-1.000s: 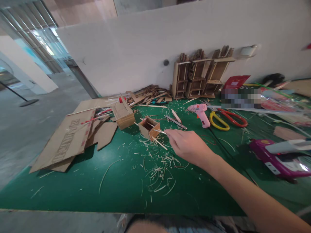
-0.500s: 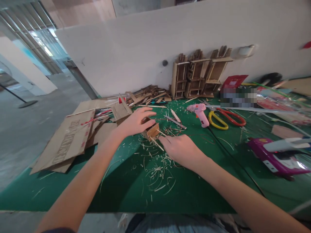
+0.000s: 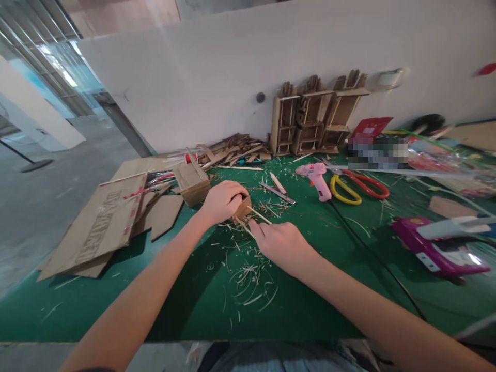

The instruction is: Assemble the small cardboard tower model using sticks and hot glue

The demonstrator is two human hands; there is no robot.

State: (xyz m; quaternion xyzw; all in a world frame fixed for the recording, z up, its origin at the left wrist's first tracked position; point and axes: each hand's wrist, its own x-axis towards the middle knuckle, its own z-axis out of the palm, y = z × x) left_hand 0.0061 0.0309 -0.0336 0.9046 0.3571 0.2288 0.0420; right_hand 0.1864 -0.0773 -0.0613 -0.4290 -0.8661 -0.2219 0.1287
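Observation:
A small open cardboard box with thin wooden sticks poking from it sits on the green mat. My left hand is closed over the top of the box, fingers wrapped round it. My right hand lies just right of the box with its fingers pinched at the lower stick ends; what it holds is hidden. Pale wood shavings are strewn below both hands.
Flat cardboard sheets and a larger cardboard box lie left. A pink glue gun, yellow and red scissors and a craft knife lie right of the hands. Cardboard frames lean on the wall. A purple tool sits far right.
My left arm came into view and its hand closed over the small box. My right hand drew back slightly toward the box's lower sticks.

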